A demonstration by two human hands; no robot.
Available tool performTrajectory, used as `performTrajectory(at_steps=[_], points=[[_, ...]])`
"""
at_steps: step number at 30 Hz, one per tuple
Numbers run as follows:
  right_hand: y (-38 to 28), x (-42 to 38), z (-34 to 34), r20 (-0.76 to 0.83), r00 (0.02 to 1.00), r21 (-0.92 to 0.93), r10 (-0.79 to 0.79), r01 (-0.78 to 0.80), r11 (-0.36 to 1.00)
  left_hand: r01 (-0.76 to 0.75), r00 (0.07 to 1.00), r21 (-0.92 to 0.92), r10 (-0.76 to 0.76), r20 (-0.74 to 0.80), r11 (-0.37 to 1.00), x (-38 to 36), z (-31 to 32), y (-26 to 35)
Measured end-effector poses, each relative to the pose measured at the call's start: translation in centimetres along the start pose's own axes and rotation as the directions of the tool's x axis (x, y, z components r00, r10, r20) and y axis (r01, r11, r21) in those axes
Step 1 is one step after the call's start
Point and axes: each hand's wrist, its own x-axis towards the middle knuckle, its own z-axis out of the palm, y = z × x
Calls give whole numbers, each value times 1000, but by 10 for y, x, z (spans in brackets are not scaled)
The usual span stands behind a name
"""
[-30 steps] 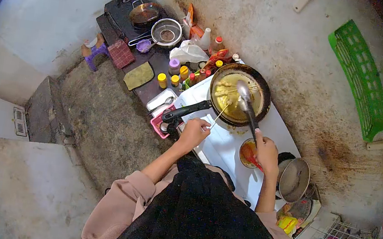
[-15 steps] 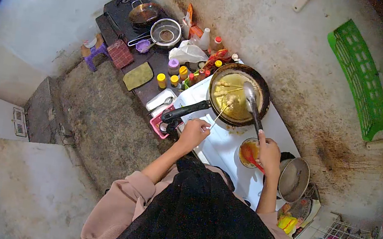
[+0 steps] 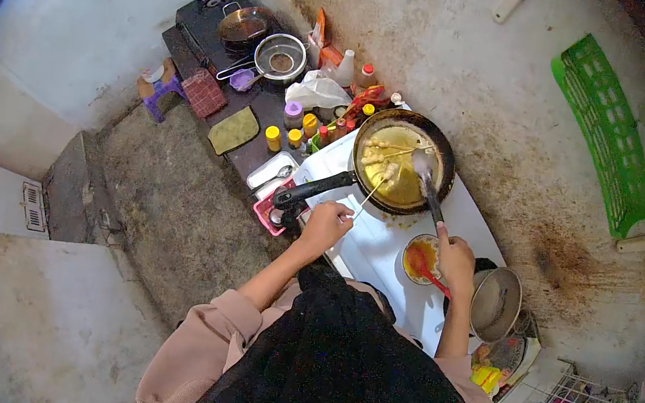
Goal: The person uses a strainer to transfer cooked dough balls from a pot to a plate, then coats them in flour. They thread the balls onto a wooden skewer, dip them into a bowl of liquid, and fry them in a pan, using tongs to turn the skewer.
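My left hand [image 3: 327, 227] is closed on the end of a thin skewer [image 3: 374, 193], whose food-covered tip lies in the frying pan [image 3: 443, 187]. With my right hand [image 3: 456, 263] I hold the dark handle of a metal spatula [image 3: 432, 199]; its blurred head is in the yellow oil [image 3: 403, 188] at the pan's right side. More skewered pieces [image 3: 378, 145] lie in the oil at the upper left of the pan. Just left of my right hand, a bowl [image 3: 412, 270] of orange sauce with a red spoon [image 3: 433, 280] stands on the white stove top [image 3: 381, 251].
The pan's black handle [image 3: 314, 188] points left, above a pink basket [image 3: 266, 215]. Beyond are capped bottles [image 3: 273, 138], a strainer [image 3: 281, 57] and a second pan [image 3: 244, 26]. A metal pot [image 3: 495, 305] stands right of my right hand. A green rack [image 3: 608, 134] hangs on the wall.
The spatula head has moved slightly down in the pan, and the skewered pieces have shifted a little. My left hand still holds the skewer in nearly the same place.
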Motion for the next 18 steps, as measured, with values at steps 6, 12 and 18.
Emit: performTrajectory(at_steps=[6,12,18], points=[[-13,-10,0,79,997,152,6,-18,988,-11,1000,-7,10,-9,1000,0,1,-2],[-4,-4,4,4,1000,-25,7,-7,1000,-14,1000,-9,14,-10,1000,0,2,-3],[-18,-16,-3,106,994,152,3,-19,988,-17,1000,-7,17,-6,1000,-1,2,-2]])
